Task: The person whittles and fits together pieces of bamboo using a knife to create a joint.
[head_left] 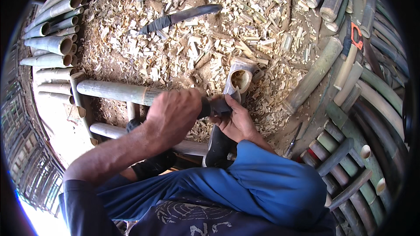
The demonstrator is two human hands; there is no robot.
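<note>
My left hand is closed round the black-wrapped handle of a knife. Its dark blade meets a bamboo pole standing slanted between my legs. From the other side, my right hand is wrapped about the pole close to the blade, thumb on top; whether it also touches the blade I cannot tell. Near the pole's far end is a cut, round opening with a pale rim. The lower part of the pole is partly hidden by my hands and leg.
A second knife lies on ground strewn with bamboo chips. Left of me is a bamboo frame, with stacked poles beyond. At right are a thick bamboo length, an orange-handled saw, a thin tool and slatted bamboo pieces.
</note>
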